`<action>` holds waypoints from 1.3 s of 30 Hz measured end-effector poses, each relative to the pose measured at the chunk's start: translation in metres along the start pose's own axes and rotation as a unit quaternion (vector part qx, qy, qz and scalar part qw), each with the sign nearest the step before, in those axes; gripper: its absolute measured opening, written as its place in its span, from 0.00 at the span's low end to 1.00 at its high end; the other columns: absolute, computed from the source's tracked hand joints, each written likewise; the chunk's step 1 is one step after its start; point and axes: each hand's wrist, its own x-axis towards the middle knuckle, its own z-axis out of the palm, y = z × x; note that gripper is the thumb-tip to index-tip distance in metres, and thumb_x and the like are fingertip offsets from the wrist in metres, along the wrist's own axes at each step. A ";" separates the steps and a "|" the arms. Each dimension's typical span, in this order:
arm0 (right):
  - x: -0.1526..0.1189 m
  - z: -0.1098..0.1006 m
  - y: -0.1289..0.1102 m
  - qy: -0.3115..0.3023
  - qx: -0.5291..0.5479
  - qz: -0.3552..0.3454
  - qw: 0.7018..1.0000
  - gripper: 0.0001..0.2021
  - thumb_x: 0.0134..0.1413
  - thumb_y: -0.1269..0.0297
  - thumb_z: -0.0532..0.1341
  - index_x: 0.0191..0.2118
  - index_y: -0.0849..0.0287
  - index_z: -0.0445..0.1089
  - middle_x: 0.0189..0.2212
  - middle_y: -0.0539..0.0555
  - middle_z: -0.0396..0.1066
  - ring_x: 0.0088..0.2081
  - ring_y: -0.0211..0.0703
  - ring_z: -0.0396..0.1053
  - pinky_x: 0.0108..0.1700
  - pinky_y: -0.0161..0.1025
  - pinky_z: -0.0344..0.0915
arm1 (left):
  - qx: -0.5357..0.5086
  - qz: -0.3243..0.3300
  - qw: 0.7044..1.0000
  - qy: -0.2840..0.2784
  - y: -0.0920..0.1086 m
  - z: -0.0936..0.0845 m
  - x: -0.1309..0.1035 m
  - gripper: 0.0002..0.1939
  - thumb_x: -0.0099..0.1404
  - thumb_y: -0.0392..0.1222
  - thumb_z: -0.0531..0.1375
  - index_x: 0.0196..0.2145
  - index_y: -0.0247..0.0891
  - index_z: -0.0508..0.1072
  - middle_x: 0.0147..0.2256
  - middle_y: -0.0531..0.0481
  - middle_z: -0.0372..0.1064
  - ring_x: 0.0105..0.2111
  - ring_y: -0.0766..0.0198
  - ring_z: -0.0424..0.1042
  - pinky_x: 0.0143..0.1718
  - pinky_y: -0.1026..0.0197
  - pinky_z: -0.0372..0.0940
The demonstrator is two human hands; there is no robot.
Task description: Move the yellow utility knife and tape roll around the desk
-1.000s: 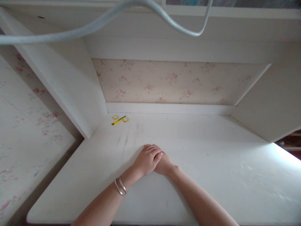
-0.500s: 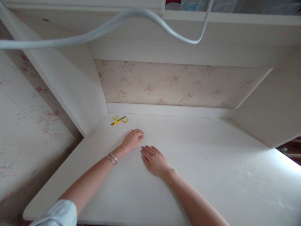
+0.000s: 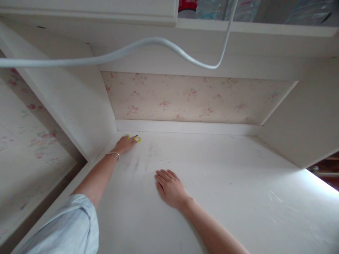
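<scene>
At the back left of the white desk, my left hand (image 3: 125, 144) reaches over the yellow cutter, covering most of it; the cutter's dark tip (image 3: 136, 135) shows beyond the fingers. A yellow tape roll (image 3: 137, 139) lies at the fingertips, and part of another yellow roll (image 3: 128, 136) shows behind the hand. Whether the fingers grip anything is hidden. My right hand (image 3: 171, 187) rests palm down on the desk near the middle, fingers stretched out, holding nothing.
The white desk (image 3: 225, 208) has side panels left and right and a flowered back wall (image 3: 185, 98). A white cable (image 3: 159, 41) crosses the upper view below a cabinet shelf (image 3: 238, 26) holding plastic-wrapped things.
My left hand has moved left and away from me, from the middle of the desk onto the cutter and tape rolls. My right hand stays flat; the view has shifted slightly.
</scene>
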 end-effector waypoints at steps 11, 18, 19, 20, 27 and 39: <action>-0.001 0.001 0.001 -0.012 -0.003 0.005 1.000 0.15 0.60 0.64 0.48 0.51 0.54 0.63 0.53 0.50 0.62 0.56 0.39 0.55 0.59 0.43 0.47 | 0.006 0.051 0.999 -0.011 0.020 0.012 -0.029 0.23 0.64 0.53 0.43 0.52 0.47 0.65 0.51 0.46 0.61 0.49 0.53 0.59 0.50 0.54 0.52; -0.003 -0.005 0.001 -0.006 0.011 -0.010 1.000 0.15 0.61 0.65 0.48 0.50 0.54 0.64 0.51 0.51 0.64 0.54 0.40 0.58 0.57 0.42 0.48 | 0.000 0.038 0.998 0.058 0.083 0.017 -0.111 0.21 0.65 0.52 0.45 0.49 0.45 0.66 0.43 0.41 0.64 0.45 0.49 0.59 0.43 0.51 0.54; -0.004 -0.008 0.000 -0.007 0.013 -0.011 1.000 0.14 0.60 0.65 0.48 0.49 0.54 0.65 0.50 0.51 0.66 0.52 0.40 0.60 0.56 0.41 0.50 | 0.000 0.048 0.996 0.075 0.093 0.018 -0.123 0.20 0.64 0.52 0.46 0.49 0.45 0.67 0.42 0.41 0.64 0.45 0.49 0.59 0.43 0.51 0.54; -0.006 -0.010 -0.001 -0.010 0.015 -0.010 1.000 0.14 0.60 0.66 0.48 0.47 0.55 0.66 0.48 0.51 0.67 0.50 0.40 0.61 0.55 0.40 0.52 | 0.000 0.056 0.994 0.089 0.102 0.019 -0.135 0.19 0.64 0.51 0.47 0.48 0.44 0.67 0.42 0.41 0.64 0.45 0.50 0.59 0.43 0.52 0.54; -0.019 -0.026 0.011 0.036 0.024 0.058 0.997 0.16 0.58 0.67 0.49 0.51 0.54 0.62 0.49 0.52 0.65 0.49 0.41 0.62 0.50 0.39 0.57 | -0.044 0.142 0.984 0.095 0.144 0.018 -0.189 0.16 0.62 0.49 0.51 0.43 0.42 0.70 0.39 0.41 0.65 0.43 0.52 0.61 0.42 0.54 0.56; -0.008 -0.017 0.042 0.021 -0.017 0.107 0.994 0.16 0.55 0.68 0.51 0.50 0.52 0.63 0.50 0.50 0.65 0.51 0.43 0.59 0.52 0.40 0.55 | -0.131 0.157 0.977 0.057 0.161 0.016 -0.196 0.13 0.64 0.45 0.50 0.43 0.42 0.69 0.38 0.43 0.67 0.39 0.56 0.67 0.41 0.56 0.61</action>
